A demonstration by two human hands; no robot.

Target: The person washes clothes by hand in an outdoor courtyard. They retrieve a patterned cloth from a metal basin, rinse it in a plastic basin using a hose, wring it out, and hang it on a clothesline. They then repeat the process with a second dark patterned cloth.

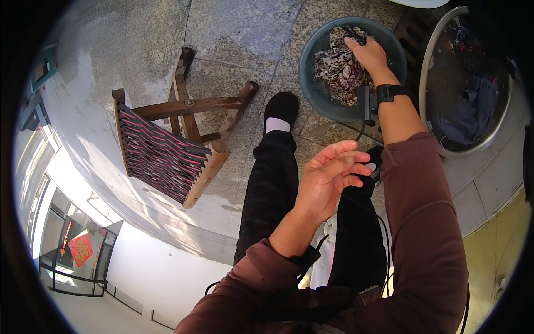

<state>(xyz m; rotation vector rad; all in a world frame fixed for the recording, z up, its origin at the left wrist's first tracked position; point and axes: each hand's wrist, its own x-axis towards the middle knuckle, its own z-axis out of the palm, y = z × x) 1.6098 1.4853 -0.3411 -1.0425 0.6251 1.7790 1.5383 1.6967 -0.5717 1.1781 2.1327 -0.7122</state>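
Observation:
My right hand (368, 55) is inside a grey-green plastic basin (307, 75). Its thumb and fingers grip a bunch of dark-and-cream patterned cloth (344, 69), some fingertips hidden by the folds. The rest of the fabric lies crumpled in the basin. A black strap with a small device (371, 100) sits on my right wrist, and a cable trails from it. My left hand (327, 179) hangs above my lower legs, palm turned inward. Its fingers are bent and slightly apart, with nothing between them.
A large metal basin (429, 62) at the right holds dark liquid and navy cloth (471, 110). On the left, a wooden folding stool (167, 154) with a woven black-and-pink seat stands on the stone floor (233, 37). A slotted drain grate (411, 44) lies between the basins.

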